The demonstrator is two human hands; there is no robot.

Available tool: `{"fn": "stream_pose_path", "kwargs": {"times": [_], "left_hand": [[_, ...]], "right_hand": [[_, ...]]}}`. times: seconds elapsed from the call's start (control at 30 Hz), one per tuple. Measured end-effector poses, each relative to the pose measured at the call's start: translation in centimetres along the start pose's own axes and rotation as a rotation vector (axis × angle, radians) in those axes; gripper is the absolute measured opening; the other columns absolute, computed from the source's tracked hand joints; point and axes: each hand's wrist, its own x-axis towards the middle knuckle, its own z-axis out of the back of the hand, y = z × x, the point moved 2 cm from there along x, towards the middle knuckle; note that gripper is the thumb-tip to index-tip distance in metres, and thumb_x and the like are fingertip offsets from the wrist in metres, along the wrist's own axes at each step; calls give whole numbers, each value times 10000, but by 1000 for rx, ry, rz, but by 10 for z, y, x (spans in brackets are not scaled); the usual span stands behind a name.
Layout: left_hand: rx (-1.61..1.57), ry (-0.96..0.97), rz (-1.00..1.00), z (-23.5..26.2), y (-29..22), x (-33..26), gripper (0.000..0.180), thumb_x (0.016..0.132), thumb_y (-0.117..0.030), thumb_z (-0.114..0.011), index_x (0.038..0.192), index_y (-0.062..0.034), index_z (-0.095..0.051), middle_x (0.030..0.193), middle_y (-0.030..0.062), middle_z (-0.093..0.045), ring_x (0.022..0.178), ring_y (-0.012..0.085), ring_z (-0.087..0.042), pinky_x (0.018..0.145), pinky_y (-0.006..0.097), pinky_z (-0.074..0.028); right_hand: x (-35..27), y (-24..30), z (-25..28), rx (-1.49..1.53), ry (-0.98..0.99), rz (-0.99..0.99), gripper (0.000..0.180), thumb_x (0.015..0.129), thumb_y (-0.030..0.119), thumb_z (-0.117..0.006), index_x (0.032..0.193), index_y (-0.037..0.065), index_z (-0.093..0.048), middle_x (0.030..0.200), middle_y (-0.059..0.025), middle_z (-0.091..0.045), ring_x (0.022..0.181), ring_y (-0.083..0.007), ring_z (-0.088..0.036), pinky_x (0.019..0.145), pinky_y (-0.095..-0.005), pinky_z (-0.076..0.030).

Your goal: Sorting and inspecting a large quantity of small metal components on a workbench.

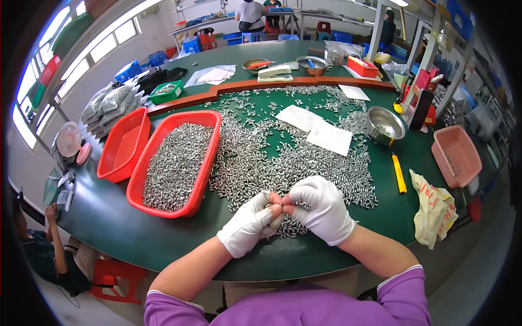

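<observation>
Silver-coloured, short cylindrical metal pieces (247, 179) lie loose beneath and beyond my bare fingertips (275, 211). Left hand (246, 225) and right hand (321, 209), in white cloth gloves, meet with tips pinched closed; I cannot tell whether a piece is held between them. Relation: pile below and on the far side, neither hand clearly nearer. Orientation: long axes turned every way, no common heading, spread on the green tabletop (103, 217). Left: red perforated plastic basket (163, 211), containing similar pieces. Far right: round steel bowl (394, 117).

Brt windows (125, 32) in wht wall (156, 26)
</observation>
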Motion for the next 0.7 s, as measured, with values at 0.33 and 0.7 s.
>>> {"fn": "stream_pose_path", "kwargs": {"times": [0.33,0.7], "left_hand": [[-23,60,34,2,7,4,215,947,-267,-557,1057,-112,-455,692,-37,-410,523,47,-285,477,195,-236],[-52,52,29,-1,5,3,222,940,-301,-575,1031,-118,-490,655,-40,-368,513,59,-281,481,212,-235]], "right_hand": [[1,-1,2,26,20,35,239,647,83,-800,819,123,-638,791,-41,-619,703,-237,-601,599,-337,-489],[0,-2,-1,62,-5,28,239,641,65,-795,817,113,-641,788,-49,-620,691,-235,-598,594,-335,-484]]}}
